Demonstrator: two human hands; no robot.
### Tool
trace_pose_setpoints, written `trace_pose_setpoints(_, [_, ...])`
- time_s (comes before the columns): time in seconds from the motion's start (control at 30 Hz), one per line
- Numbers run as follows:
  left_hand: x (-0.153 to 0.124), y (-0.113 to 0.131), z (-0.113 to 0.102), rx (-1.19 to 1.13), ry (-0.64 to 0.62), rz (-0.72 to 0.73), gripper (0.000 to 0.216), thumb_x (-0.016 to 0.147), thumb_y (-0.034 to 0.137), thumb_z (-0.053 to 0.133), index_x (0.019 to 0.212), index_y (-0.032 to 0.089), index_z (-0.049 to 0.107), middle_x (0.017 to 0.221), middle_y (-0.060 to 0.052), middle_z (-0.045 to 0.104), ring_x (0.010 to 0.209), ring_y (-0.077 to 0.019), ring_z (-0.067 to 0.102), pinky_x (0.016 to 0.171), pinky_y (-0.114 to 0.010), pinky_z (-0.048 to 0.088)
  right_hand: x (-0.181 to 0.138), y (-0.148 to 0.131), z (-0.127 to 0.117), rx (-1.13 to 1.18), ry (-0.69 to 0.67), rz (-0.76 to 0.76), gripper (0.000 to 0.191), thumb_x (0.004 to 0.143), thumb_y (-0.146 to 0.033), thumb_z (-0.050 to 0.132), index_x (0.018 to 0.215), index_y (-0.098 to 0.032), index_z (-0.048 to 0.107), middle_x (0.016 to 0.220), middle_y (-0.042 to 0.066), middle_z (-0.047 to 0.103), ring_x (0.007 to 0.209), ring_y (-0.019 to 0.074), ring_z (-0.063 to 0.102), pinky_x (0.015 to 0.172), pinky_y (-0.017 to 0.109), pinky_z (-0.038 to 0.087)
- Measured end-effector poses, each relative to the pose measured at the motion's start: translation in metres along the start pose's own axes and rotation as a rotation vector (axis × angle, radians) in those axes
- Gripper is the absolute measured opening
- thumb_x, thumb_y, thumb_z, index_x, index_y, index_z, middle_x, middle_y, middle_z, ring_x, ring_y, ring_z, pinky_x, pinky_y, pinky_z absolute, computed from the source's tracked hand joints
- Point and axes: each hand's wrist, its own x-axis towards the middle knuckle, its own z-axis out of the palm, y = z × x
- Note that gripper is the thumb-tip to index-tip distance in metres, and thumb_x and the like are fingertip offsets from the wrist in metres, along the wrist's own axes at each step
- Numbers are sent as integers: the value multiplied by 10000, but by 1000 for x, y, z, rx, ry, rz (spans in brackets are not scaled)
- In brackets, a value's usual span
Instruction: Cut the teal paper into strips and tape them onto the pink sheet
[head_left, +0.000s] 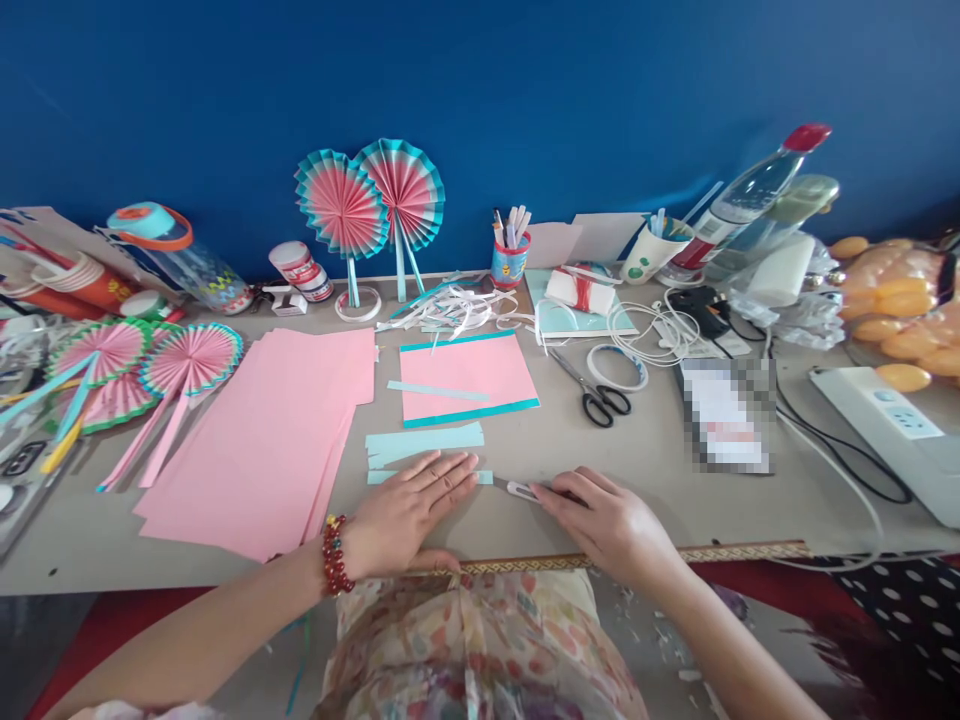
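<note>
My left hand [405, 515] lies flat on the table, its fingers stretched over a narrow light blue paper strip [485, 478]. The right hand [615, 515] is closed around a craft knife [521, 490], whose tip points left at the strip's right end; whether it touches the paper I cannot tell. Just beyond my left fingers is a wider light blue paper piece [427, 442] with slits at its left side. Farther back lies a pink sheet [469, 368] with teal bands along two edges and a loose pale blue strip [439, 391] across it.
Fanned pink sheets [255, 440] cover the left. Black-handled scissors [600, 402] and a tape roll [617, 368] lie right of centre, near a phone [726, 415] and power strip [885, 430]. Paper fans [401, 195] lean against the blue wall, beside paper scraps [457, 308].
</note>
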Motion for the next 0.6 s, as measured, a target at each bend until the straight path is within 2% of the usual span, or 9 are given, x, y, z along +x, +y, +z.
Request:
trace_pose_setpoints(0.2, [1,0,-1,8,-16,1,947,926,762,276,1591,109,106,1650,-128,113,1534,-261,98,1242,-435,60,4,-1,-1,-18,4,-25,285,998,-154,465,1123,-177,720,875,74,660,773,156,581,704,266,499])
trace_pose_setpoints(0.37, [0,0,0,-16,0,-7,958,921,767,288,1594,118,75,1647,-122,148,1533,-254,105,1239,-441,110,4,1,-1,-27,-20,-46,300,996,-141,452,1136,-185,713,883,71,659,782,158,586,696,265,508])
trace_pose_setpoints(0.6, [0,0,0,-25,8,-6,962,922,764,299,1594,115,69,1647,-124,150,1534,-255,101,1240,-438,113,4,1,5,-41,-42,-47,298,993,-131,460,1162,-190,698,896,61,657,804,153,597,730,263,517])
